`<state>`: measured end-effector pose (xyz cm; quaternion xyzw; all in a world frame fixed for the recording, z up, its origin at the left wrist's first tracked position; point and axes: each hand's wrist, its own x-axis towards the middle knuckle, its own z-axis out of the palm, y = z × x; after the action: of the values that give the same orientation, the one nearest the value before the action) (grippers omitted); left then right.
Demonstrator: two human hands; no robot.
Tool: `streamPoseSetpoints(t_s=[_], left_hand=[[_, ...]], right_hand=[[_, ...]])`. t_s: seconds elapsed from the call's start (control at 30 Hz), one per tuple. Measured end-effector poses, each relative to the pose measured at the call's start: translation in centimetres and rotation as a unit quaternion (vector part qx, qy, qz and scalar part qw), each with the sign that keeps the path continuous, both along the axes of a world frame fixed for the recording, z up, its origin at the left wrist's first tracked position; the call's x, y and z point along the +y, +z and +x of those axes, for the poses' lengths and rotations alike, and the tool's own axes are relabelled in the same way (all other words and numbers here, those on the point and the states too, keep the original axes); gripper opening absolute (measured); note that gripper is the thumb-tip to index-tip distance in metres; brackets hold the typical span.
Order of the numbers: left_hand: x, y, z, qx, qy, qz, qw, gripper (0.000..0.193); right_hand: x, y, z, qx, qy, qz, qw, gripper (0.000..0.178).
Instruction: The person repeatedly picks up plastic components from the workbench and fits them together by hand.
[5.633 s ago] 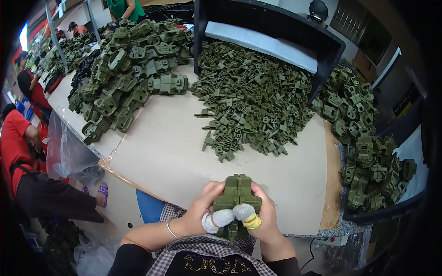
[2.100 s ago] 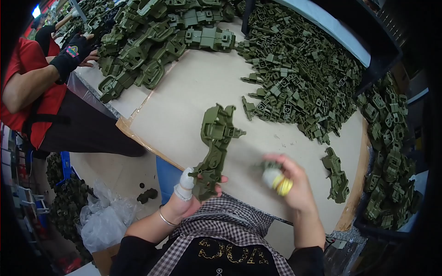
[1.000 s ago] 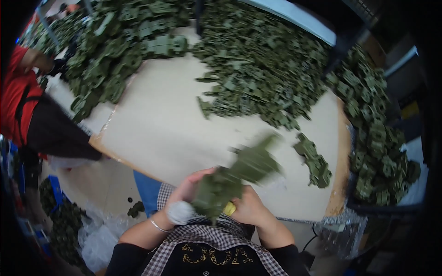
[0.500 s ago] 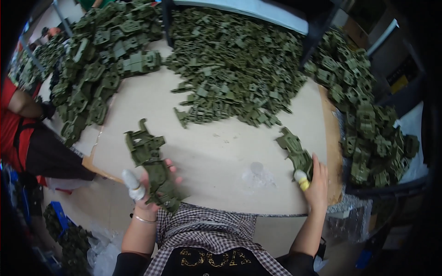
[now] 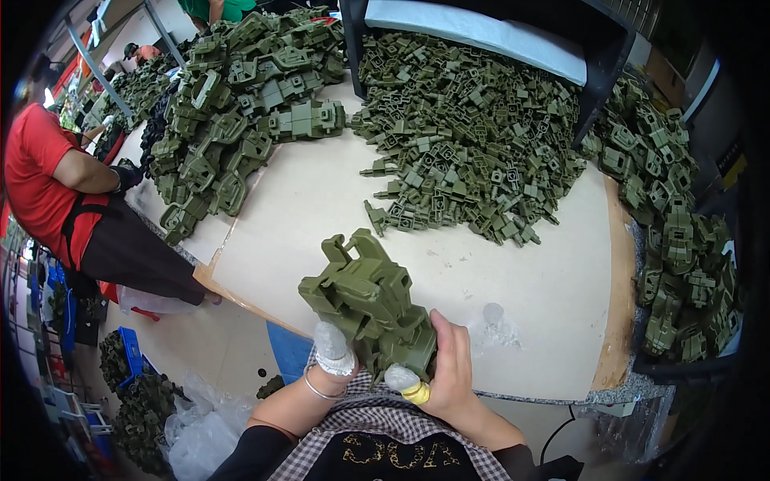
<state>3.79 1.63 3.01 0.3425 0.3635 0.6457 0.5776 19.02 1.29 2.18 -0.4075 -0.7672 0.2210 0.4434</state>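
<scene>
Close in front of my body, both hands hold an olive-green plastic toy vehicle body (image 5: 373, 301), made of two pieces brought together. It is tilted, its open-framed end pointing away from me. My left hand (image 5: 335, 361) grips its lower left side, the thumb wrapped in white; the fingers are hidden behind the plastic. On the lower right, my right hand (image 5: 445, 373) closes round it, thumb in white and yellow wrapping pressed on the near end. Whether the two pieces are fully joined, I cannot tell.
A heap of small green parts (image 5: 473, 152) covers the table's (image 5: 321, 200) far middle. Larger green bodies (image 5: 216, 136) pile up at left, more (image 5: 682, 264) at right. A dark shelf frame (image 5: 592, 88) stands behind. A person in red (image 5: 56, 152) works at left.
My hands, apart before with one green piece each, have come together in front of me, and the pieces now meet. The view has shifted left.
</scene>
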Motion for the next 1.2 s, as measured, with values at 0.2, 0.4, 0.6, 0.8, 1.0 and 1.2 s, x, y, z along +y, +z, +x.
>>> streamPoseSetpoints(t_s=[0.2, 0.4, 0.6, 0.8, 1.0, 1.2], left_hand=[[-0.8, -1.6, -1.2, -0.050, -0.027, -0.081, 0.995, 0.087], [-0.2, -2.2, -0.2, -0.057, 0.008, -0.038, 0.998, 0.081], [1.2, -2.0, -0.3, 0.007, 0.004, 0.028, 1.000, 0.050], [1.7, -3.3, -0.1, -0.016, 0.027, 0.003, 1.000, 0.039], [1.3, -3.9, -0.1, -0.179, -0.024, -0.007, 0.984, 0.039], [0.4, -4.6, -1.1, -0.051, -0.101, -0.089, 0.990, 0.056]], right_hand=[[-0.4, 1.3, 0.4, -0.040, 0.044, 0.000, 0.998, 0.080], [0.0, 0.5, -0.2, -0.065, 0.059, -0.013, 0.996, 0.082], [0.6, -0.4, -1.1, -0.033, 0.036, -0.064, 0.997, 0.080], [0.6, -1.5, -1.6, -0.068, 0.015, -0.080, 0.994, 0.080], [1.8, -0.4, -1.1, -0.074, 0.044, -0.088, 0.992, 0.077], [1.7, 1.1, -1.2, -0.138, 0.040, -0.030, 0.989, 0.083]])
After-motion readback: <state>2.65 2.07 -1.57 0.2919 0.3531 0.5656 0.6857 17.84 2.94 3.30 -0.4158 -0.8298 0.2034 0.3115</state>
